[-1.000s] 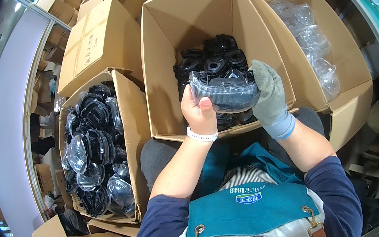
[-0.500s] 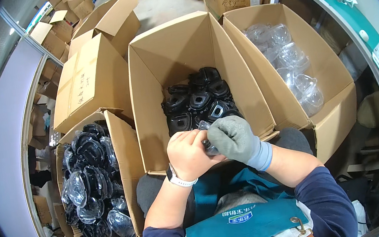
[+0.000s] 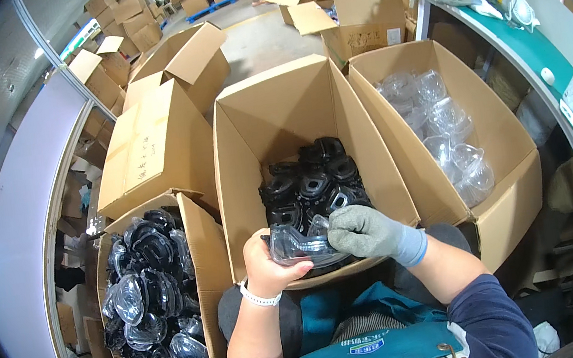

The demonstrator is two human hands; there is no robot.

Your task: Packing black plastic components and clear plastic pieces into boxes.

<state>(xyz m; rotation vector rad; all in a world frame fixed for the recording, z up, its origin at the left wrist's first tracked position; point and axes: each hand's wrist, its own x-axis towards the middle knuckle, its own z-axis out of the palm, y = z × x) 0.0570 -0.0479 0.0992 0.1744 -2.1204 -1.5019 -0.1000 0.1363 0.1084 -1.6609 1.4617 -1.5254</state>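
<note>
My bare left hand (image 3: 266,267) and my grey-gloved right hand (image 3: 364,232) together hold a lidded plastic container (image 3: 299,244), a black base under a clear lid, just above the near rim of the middle cardboard box (image 3: 272,116). That box holds several black plastic bases (image 3: 311,179) piled at its bottom. My left hand grips the container's left end. My right hand presses on its right end, with the fingers curled over the lid.
A box (image 3: 200,261) at my left holds several closed containers with clear lids (image 3: 147,296). A box (image 3: 497,146) at my right holds clear lids (image 3: 445,131). More cardboard boxes (image 3: 153,142) stand behind. A green bench (image 3: 552,67) runs along the right.
The view has tilted up toward the far boxes. My hands stay low at the box's near rim, and the container between them shows more than half a second ago.
</note>
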